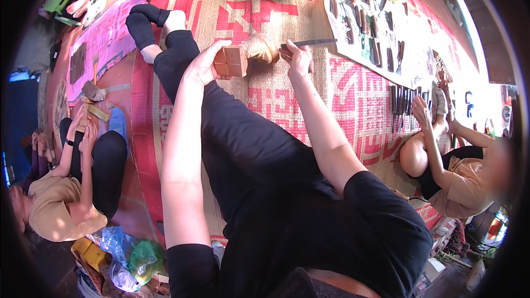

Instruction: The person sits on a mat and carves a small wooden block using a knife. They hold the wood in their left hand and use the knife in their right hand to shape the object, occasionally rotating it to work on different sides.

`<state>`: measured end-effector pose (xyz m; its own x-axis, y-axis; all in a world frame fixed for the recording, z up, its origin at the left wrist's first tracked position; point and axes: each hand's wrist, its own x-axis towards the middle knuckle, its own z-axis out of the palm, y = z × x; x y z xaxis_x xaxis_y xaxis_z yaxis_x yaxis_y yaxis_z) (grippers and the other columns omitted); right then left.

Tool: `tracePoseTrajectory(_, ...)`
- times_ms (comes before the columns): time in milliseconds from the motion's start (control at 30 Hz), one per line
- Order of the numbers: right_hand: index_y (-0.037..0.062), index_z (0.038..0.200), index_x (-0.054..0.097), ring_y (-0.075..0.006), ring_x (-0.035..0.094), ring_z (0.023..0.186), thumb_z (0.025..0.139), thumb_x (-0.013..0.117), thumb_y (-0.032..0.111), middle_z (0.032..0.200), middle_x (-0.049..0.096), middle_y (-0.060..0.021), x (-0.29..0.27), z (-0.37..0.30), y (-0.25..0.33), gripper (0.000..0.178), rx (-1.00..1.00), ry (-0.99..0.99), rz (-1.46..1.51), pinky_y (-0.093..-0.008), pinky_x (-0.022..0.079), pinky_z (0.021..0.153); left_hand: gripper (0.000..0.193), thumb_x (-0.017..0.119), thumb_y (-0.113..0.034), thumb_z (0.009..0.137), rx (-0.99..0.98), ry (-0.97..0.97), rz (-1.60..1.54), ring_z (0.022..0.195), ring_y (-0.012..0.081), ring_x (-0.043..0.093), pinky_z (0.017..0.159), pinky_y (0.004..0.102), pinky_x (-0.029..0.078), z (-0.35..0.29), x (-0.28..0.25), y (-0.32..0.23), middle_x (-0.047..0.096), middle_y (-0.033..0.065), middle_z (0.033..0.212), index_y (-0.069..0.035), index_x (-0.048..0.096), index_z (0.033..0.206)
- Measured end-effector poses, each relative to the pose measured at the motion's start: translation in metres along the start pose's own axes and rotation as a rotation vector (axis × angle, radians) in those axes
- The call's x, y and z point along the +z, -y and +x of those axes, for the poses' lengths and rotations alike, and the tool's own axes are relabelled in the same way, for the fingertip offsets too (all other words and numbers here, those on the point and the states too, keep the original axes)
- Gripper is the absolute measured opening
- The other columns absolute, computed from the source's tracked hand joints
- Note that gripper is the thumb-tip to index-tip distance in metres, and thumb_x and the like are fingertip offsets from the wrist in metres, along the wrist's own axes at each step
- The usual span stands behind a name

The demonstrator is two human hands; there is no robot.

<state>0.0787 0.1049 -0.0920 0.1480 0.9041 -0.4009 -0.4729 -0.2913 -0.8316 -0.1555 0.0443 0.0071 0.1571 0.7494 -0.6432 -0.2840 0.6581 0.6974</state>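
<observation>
While left hand (203,65) grips wood block (231,62), right hand (297,56) pinches chisel (312,42); carving step seems on. Next cut likely needs steady block, gentle push.

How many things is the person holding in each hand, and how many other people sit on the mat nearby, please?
Wooden block, in the left hand: 1
Carving tool, in the right hand: 1
Other people: 2
Total: 4

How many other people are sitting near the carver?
2. One person sits at the left beside the red mat, another person at the right by the tools; more may be hidden.
</observation>
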Motion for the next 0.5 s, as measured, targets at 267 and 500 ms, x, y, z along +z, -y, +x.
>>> tracePoseTrajectory(267, 0.0038, 0.082, 0.059, -0.0135, 0.056, 0.07, 0.076, 0.069, 0.009, 0.077, 0.061, -0.0042, 0.013, -0.004, -0.012, 0.013, -0.078, 0.164, -0.024, -0.0284, 0.043, 0.071, 0.042, 0.055, -0.045, 0.084, 0.014, 0.015, -0.01, 0.077, 0.0212, 0.065, 0.058, 0.0383, 0.054, -0.001, 0.003, 0.001, 0.064, 0.0062, 0.094, -0.011, 0.056, 0.109)
tracePoseTrajectory(500, 0.0011, 0.093, 0.056, -0.0184, 0.062, 0.073, 0.079, 0.065, 0.008, 0.077, 0.063, -0.009, -0.001, 0.006, -0.004, 0.018, -0.003, 0.028, 0.001, -0.0314, 0.05, 0.065, 0.041, 0.054, -0.044, 0.084, -0.007, 0.06, 0.035, 0.079, 0.0221, 0.065, 0.06, 0.0389, 0.054, 0.004, -0.006, 0.003, 0.064, 0.0064, 0.096, -0.011, 0.056, 0.109)
